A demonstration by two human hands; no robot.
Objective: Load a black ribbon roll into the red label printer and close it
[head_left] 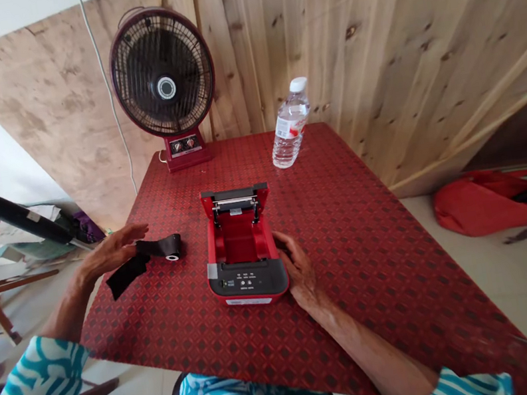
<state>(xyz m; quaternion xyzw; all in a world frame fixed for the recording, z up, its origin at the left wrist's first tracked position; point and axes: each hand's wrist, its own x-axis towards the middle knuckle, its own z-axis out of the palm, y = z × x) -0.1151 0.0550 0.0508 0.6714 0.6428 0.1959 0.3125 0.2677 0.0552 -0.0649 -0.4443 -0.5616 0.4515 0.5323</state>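
A small red and black printer [243,251] sits on the red patterned table [358,222] with its lid open and its red paper bay bare. My right hand [299,272] rests against the printer's right side, fingers curled on its edge. My left hand [113,249] hovers at the table's left edge, fingers spread, over a black ribbon roll [145,261]. The roll lies partly unwound, its white core end to the right and a loose black strip trailing left under my hand. Whether the fingers touch the ribbon is unclear.
A dark red table fan [164,82] stands at the table's far left edge. A clear water bottle [290,124] with a white cap stands at the far middle. Wooden boards form the wall behind. A red bag [487,204] lies on the floor to the right.
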